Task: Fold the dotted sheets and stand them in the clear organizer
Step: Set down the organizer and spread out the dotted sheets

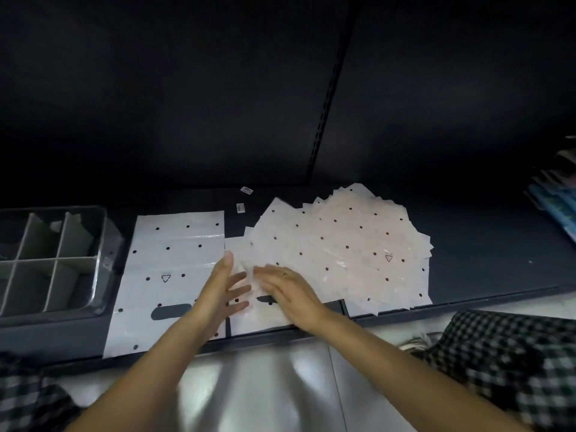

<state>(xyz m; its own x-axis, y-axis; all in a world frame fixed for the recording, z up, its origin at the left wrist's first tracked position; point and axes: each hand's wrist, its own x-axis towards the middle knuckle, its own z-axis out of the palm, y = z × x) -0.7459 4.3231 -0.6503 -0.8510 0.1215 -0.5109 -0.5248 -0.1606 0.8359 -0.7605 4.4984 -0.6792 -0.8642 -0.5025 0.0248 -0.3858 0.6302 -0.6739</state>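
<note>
A single white sheet with dark dots [174, 263] lies flat on the dark shelf, its near end hanging over the front edge. To its right spreads a fanned pile of several dotted sheets [352, 244]. The clear organizer [103, 244], split into compartments by grey dividers, stands at the left end of the shelf. My left hand [223, 288] and my right hand [286, 288] lie side by side, fingers straight, on the near left corner of the pile, between the single sheet and the heap. Neither hand grips anything.
Two small barcode labels [246, 190] lie on the dark shelf [483, 254] behind the sheets. A perforated upright [327, 98] runs up the dark back wall. Blue packets [558, 201] stick in at the far right. Checked fabric [511, 353] and a pale floor lie below the shelf.
</note>
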